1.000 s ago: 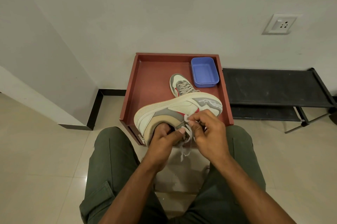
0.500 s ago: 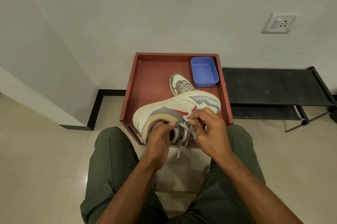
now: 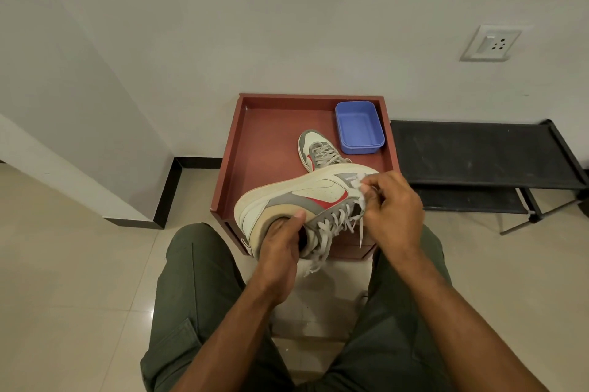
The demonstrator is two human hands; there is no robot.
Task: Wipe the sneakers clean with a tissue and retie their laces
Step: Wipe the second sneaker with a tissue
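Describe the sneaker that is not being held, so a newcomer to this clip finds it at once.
Against the wall stands a red-brown tray. The resting sneaker lies on its floor, just left of the blue plastic box. Unlike the held sneaker, no hand touches it.

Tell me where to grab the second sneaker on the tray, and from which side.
Grip the sneaker on the tray by its heel collar, coming from the near side under the held sneaker. Its toe points away toward the wall and the blue box stands close on its right, so the near end is probably easiest, once the held sneaker is out of the way.
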